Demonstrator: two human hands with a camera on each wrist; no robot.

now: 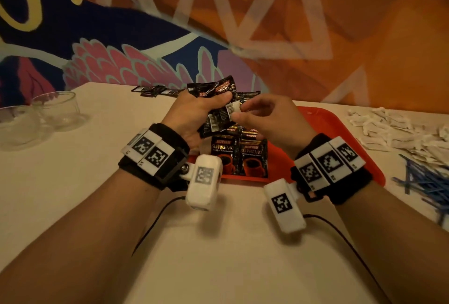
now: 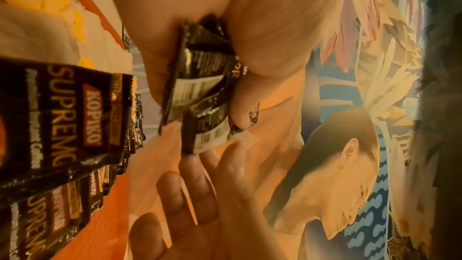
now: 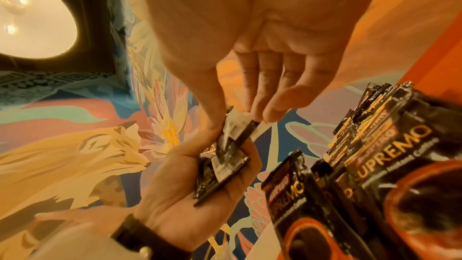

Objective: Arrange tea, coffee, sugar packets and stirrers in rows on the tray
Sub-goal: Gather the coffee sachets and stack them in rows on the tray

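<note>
- While our left hand (image 1: pixel 194 114) grips a bunch of black coffee sachets (image 1: pixel 213 109) at frame centre, our right hand (image 1: pixel 264 116) pinches one sachet's white end between thumb and fingers (image 3: pixel 260 106).
- Below them, more Kopiko Supremo sachets (image 1: pixel 239 155) lie in rows on the red tray (image 1: pixel 340 133).
- At right on the desk (image 1: pixel 218 255), we see white sugar packets (image 1: pixel 393 133) and blue stirrers (image 1: pixel 425 182).

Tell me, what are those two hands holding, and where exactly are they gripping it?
The left hand grips a bunch of black coffee sachets around their middle. The right hand pinches the white-labelled end of one sachet in that bunch between thumb and fingertips.
</note>
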